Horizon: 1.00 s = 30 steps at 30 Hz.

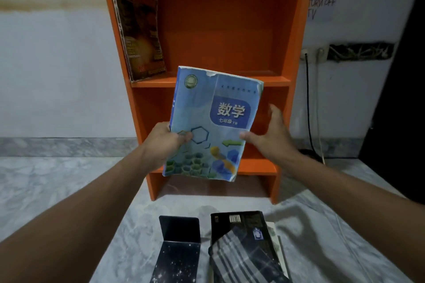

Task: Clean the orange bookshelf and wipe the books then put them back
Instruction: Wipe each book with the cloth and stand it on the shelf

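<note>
The orange bookshelf [230, 30] stands on the floor against the white wall. A dark magazine [140, 27] leans upright at the left of its upper shelf. I hold a blue textbook [207, 126] up in front of the middle shelf. My left hand [164, 142] grips its lower left edge, thumb on the cover. My right hand [269, 135] is at its right edge with fingers spread, thumb touching the cover. A striped grey cloth [239, 257] lies on a black book [243, 223] on the floor.
A black metal bookend [179, 243] stands on the marble floor left of the black book, which lies on a lighter book [277, 243]. A black cable [309, 110] hangs from wall sockets right of the shelf. A dark doorway lies at far right.
</note>
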### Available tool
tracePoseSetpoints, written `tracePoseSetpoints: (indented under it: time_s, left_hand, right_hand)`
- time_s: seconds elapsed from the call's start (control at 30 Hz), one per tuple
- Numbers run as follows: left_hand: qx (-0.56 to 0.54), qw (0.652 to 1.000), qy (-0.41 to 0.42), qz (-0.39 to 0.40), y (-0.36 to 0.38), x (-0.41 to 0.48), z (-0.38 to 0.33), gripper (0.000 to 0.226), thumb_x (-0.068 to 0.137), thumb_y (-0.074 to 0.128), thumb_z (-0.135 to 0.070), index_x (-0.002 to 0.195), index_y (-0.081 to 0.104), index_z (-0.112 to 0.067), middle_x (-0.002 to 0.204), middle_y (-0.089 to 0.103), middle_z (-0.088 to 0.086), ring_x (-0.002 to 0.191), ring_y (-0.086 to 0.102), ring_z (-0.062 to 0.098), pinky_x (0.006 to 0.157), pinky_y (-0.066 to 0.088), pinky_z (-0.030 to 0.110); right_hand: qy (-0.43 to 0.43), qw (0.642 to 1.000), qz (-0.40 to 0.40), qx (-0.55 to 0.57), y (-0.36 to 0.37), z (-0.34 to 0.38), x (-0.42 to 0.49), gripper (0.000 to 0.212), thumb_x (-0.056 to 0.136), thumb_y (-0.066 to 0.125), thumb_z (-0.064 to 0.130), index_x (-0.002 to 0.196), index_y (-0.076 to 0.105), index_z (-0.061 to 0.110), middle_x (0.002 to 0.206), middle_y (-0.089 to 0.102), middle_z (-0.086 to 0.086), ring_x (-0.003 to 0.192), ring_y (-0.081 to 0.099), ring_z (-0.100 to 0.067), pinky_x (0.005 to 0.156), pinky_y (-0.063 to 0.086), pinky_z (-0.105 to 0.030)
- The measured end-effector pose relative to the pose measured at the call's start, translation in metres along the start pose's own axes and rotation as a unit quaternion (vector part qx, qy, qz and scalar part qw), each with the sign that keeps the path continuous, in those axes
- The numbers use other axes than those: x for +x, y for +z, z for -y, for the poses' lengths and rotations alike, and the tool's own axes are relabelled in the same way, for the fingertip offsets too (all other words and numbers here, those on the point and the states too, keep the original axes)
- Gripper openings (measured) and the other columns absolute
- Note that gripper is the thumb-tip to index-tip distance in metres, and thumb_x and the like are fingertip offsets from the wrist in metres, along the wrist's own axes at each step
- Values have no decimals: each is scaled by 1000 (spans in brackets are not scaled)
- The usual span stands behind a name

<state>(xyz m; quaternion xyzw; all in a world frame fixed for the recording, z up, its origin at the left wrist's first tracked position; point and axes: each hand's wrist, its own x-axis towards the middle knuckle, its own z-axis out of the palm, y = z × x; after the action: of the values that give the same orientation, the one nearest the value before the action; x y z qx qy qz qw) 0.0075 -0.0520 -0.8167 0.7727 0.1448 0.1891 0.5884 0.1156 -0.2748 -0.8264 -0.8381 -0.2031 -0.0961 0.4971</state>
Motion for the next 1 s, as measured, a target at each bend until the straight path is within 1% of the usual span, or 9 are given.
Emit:
tracePoseSetpoints:
  time_s: [0.1,0.17,0.2,0.27,0.4,0.53,0.73,0.9,1.0]
  left_hand:
    - [-54,999,6,6,-14,6,-14,18,89,68,-4,106,70,-10,102,75,9,101,70,30,95,53,51]
    - [-67,998,18,8,-25,15,-28,24,89,69,-5,112,69,-10,105,75,9,101,70,30,95,53,51]
    - [-68,997,27,0,-33,19,-37,26,88,70,-6,114,69,-10,105,75,8,101,70,29,94,53,51]
    - [-51,997,58,-26,-48,28,-48,27,89,71,-11,115,68,-14,106,75,5,100,70,28,91,55,50]
    - [109,987,108,-49,-81,40,-55,30,90,66,-6,118,63,-18,109,72,-1,98,68,18,83,58,37]
    - [207,969,113,-70,-114,50,-67,34,90,67,-8,122,63,-17,118,69,0,103,68,20,74,55,23]
    - [233,957,120,-123,-130,70,-81,29,91,66,-12,120,63,-12,122,68,6,105,67,25,81,59,33]
    - [251,945,112,-180,-139,97,-91,31,89,68,-15,120,66,-13,119,70,6,102,69,25,83,60,40]
    - [243,943,92,-210,-136,113,-96,32,88,70,-15,119,66,-12,117,71,6,101,70,26,81,61,43]
  right_hand:
    - [69,988,87,108,26,1,1,65,76,83,19,131,49,10,126,61,-4,108,60,-18,95,51,-45]
    - [59,984,101,136,36,16,8,27,84,75,12,108,64,6,101,69,-4,91,65,-19,83,56,-45]
    - [57,982,99,149,40,28,12,18,88,69,10,105,65,5,99,69,-5,90,65,-20,81,56,-43]
    - [47,980,75,177,47,51,26,16,92,64,9,108,63,7,102,69,-5,93,66,-21,80,55,-40]
    - [42,976,11,212,62,101,62,22,91,65,6,113,63,6,105,69,-13,89,64,-25,73,50,-36]
    - [53,985,-7,161,77,148,94,12,89,65,3,94,62,14,99,67,-11,90,63,-27,78,56,-46]
    - [8,998,-31,55,92,186,138,14,86,71,15,83,59,21,94,67,-5,88,63,-27,77,56,-43]
    - [-20,999,-5,38,108,200,182,14,88,71,17,95,59,15,100,63,-3,89,59,-23,70,50,-34]
    - [-22,998,2,53,121,202,208,17,89,69,16,102,60,11,105,63,-7,94,60,-27,75,53,-38]
